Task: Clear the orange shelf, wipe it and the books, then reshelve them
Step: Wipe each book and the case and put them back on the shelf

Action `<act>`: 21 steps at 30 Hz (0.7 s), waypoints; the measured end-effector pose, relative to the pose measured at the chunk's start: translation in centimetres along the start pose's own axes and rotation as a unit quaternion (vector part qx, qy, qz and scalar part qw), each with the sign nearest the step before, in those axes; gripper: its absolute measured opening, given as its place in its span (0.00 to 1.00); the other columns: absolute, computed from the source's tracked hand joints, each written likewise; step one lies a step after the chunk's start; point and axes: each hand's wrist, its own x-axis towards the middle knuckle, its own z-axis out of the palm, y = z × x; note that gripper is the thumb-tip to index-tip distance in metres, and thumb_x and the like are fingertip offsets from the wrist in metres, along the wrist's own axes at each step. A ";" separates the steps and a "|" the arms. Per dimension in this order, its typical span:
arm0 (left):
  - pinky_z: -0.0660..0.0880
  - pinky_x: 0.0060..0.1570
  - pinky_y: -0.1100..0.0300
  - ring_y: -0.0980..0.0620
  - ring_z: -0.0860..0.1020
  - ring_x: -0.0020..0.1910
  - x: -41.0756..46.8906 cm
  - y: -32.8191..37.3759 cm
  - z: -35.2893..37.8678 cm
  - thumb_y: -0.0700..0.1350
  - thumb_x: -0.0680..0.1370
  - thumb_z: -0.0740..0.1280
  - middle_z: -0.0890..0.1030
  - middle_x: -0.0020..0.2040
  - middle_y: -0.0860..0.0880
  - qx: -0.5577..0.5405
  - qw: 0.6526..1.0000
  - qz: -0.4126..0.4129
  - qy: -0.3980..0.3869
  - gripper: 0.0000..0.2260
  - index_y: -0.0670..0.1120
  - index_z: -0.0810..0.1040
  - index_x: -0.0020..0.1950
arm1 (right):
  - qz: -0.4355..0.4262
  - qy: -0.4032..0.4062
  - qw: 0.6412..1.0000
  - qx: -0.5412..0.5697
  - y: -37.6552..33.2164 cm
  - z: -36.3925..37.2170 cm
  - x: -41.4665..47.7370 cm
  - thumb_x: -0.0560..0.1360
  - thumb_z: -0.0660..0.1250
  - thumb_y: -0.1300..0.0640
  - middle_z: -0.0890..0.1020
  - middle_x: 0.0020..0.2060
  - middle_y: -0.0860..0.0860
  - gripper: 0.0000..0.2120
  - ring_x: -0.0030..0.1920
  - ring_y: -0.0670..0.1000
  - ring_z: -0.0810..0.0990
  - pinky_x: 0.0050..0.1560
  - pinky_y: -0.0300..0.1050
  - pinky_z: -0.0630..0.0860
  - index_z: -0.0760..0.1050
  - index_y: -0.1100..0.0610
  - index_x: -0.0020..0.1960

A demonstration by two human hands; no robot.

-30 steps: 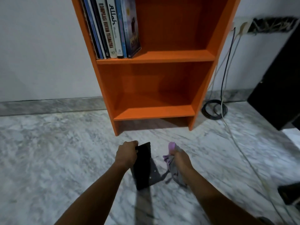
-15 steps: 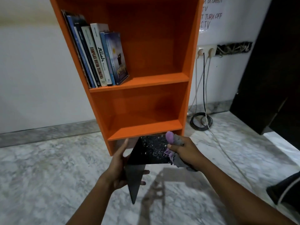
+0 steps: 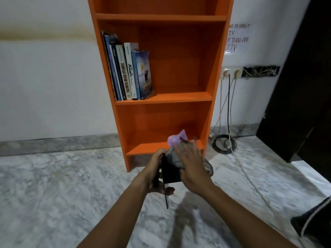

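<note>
Subject: black book (image 3: 170, 173), thin and dark-covered, held in the air low in front of the bottom bay of the orange shelf (image 3: 164, 98), above the marble floor (image 3: 71, 185). Left hand (image 3: 155, 174) grips it from the side, fingers curled round one long edge, thumb on the near face. Right hand (image 3: 192, 165) lies across the cover, fingers fairly straight, pressing a bunched grey-and-lilac cloth (image 3: 176, 140) against it. Book looks light and slim; likely to flex under a hard rub, and a smooth cover may slip. Best held along the spine edge, with the palm behind as backing while the cloth passes over. Further out, a row of books (image 3: 129, 74) leans against the left wall of the middle bay. Cables (image 3: 224, 144) coil on the floor just right of the shelf, below a wall socket (image 3: 232, 73).
</note>
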 end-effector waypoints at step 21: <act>0.77 0.41 0.44 0.38 0.77 0.50 3.3 -0.9 -2.5 0.69 0.65 0.70 0.79 0.55 0.39 -0.102 0.990 0.002 0.094 0.35 0.42 0.81 0.59 | 0.068 0.189 0.975 0.091 3.2 3.5 -4.9 0.74 0.65 0.59 0.76 0.55 0.51 0.20 0.52 0.49 0.75 0.49 0.40 0.73 0.77 0.55 0.66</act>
